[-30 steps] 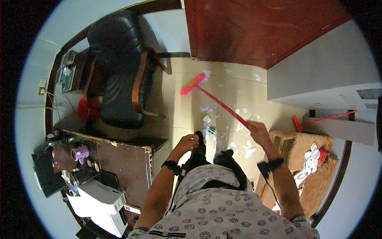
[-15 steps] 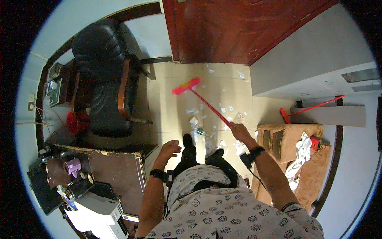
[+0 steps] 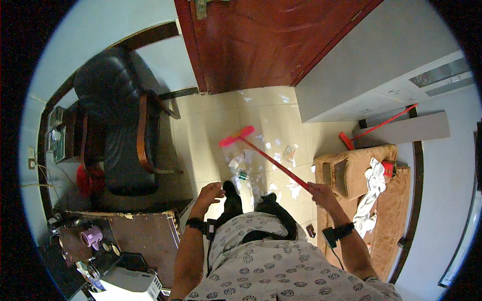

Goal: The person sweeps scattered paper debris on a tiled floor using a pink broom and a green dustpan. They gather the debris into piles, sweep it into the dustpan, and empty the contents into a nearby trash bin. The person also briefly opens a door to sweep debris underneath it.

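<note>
My right hand (image 3: 324, 194) is wrapped round the upper end of a red-handled broom (image 3: 275, 163). Its pink bristle head (image 3: 238, 136) lies on the tiled floor ahead of my feet, beyond the thickest litter. White paper scraps (image 3: 245, 158) are scattered between the broom head and my shoes, with more toward the door. Among them are a small green item (image 3: 243, 175) and a crumpled clear wrapper (image 3: 289, 153). My left hand (image 3: 211, 194) hovers beside my left shoe, holding nothing, its fingers loosely bent and apart.
A black armchair (image 3: 131, 155) stands at left, above a dark worn desk (image 3: 143, 241) with a purple mug (image 3: 92, 237) and white printer (image 3: 130, 283). The red door (image 3: 246, 45) is ahead. At right are a brown sofa (image 3: 389, 215) and another red-handled tool (image 3: 384, 124).
My right hand has drawn the broom back toward my feet, its head now nearer the scraps. My view has shifted, showing more of the door. My left hand stays empty.
</note>
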Demonstrator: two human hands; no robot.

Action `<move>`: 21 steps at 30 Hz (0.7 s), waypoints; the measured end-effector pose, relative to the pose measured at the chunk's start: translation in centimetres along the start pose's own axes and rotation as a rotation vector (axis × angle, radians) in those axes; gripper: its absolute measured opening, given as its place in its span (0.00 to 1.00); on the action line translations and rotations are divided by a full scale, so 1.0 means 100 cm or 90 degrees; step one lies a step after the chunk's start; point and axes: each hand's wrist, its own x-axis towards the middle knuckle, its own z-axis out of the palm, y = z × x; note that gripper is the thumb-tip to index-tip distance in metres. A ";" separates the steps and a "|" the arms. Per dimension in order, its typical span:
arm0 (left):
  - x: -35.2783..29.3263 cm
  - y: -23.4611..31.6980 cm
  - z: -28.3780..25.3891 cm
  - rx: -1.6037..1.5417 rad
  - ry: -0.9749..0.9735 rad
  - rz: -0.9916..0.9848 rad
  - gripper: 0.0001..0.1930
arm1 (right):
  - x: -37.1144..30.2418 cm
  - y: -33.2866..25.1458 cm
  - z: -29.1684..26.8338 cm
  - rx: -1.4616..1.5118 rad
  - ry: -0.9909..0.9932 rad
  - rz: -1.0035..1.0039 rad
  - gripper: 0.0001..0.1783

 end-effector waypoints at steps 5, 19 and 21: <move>-0.009 -0.007 -0.013 -0.001 0.012 0.010 0.26 | 0.064 -0.037 0.021 0.242 0.051 0.084 0.18; -0.071 -0.073 -0.033 -0.150 0.136 0.058 0.26 | 0.279 -0.098 0.064 0.317 0.047 0.090 0.11; -0.079 -0.079 -0.023 -0.191 0.166 0.020 0.26 | 0.295 -0.094 0.064 0.394 -0.005 0.170 0.11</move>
